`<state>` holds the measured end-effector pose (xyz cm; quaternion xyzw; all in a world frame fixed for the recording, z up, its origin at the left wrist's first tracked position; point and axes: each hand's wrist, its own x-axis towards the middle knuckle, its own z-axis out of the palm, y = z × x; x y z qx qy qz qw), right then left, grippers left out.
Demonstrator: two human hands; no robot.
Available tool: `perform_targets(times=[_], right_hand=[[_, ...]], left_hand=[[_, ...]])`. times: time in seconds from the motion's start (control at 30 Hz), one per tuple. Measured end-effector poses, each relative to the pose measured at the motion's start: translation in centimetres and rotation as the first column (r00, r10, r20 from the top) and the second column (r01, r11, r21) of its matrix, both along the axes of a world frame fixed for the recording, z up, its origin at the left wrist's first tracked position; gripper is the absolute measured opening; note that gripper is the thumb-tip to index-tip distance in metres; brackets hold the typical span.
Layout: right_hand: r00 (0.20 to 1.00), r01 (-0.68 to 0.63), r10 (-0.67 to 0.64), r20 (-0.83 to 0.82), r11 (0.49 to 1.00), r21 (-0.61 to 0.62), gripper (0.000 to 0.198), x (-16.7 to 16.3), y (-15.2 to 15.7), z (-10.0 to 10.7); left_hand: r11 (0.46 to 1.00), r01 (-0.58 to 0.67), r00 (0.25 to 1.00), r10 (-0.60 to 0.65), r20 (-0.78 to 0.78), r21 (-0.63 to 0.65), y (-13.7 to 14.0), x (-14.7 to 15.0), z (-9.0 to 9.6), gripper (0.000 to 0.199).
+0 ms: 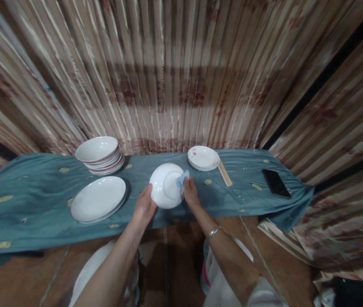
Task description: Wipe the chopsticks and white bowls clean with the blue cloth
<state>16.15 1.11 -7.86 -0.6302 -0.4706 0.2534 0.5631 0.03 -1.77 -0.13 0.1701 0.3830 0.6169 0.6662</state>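
A white bowl [161,187] is held up over the front of the cloth-covered table, its underside and round foot ring facing me. My left hand [145,204] grips its left rim, thumb and fingers closed on the edge. Against the bowl's right side, my right hand [191,191] pinches a small light-blue cloth [182,179], which lies over part of the foot ring. Whether the right fingers also touch the bowl's rim is hard to make out.
Left stand a stack of bowls [100,150] and large oval plates [100,198]. Behind on the right are small flowered plates [203,157], wooden chopsticks [225,173] and a black phone [275,183]. Blue-green cloth [155,217] covers the narrow table; pleated curtains [181,76] hang behind. Two pale containers [94,264] stand below.
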Motion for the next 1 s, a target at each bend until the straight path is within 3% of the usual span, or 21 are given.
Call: perform_targets(times=[0.2, 0.4, 0.57, 0.8, 1.0], right_hand=[[1.000, 0.003, -0.003, 0.014, 1.000, -0.005, 0.067, -0.6, 0.0, -0.9], [0.984, -0.003, 0.000, 0.176, 1.000, 0.017, 0.069, -1.8, -0.9, -1.7], [0.975, -0.025, 0.030, 0.220, 0.999, -0.026, 0.072, -2.7, -2.0, -2.4], [0.938, -0.071, 0.113, 0.327, 0.988, -0.137, 0.070, -4.3, -4.4, -2.0], [0.896, -0.173, 0.150, 0.417, 0.985, 0.016, 0.059, -5.3, -6.5, -1.3]], left_hand=[[0.996, -0.016, 0.998, 0.020, 0.051, -0.084, 0.6, -0.1, -0.4, 0.016], [0.995, -0.011, 0.994, 0.022, 0.109, -0.104, 1.3, 0.1, -0.8, 0.028], [0.992, -0.020, 0.994, 0.033, 0.100, -0.126, 1.5, 0.0, -1.2, 0.030], [0.996, -0.028, 0.998, 0.033, 0.055, -0.086, 1.5, -0.4, -1.4, 0.026], [0.997, -0.007, 0.999, 0.010, 0.042, -0.072, 1.4, -0.8, -1.1, 0.028]])
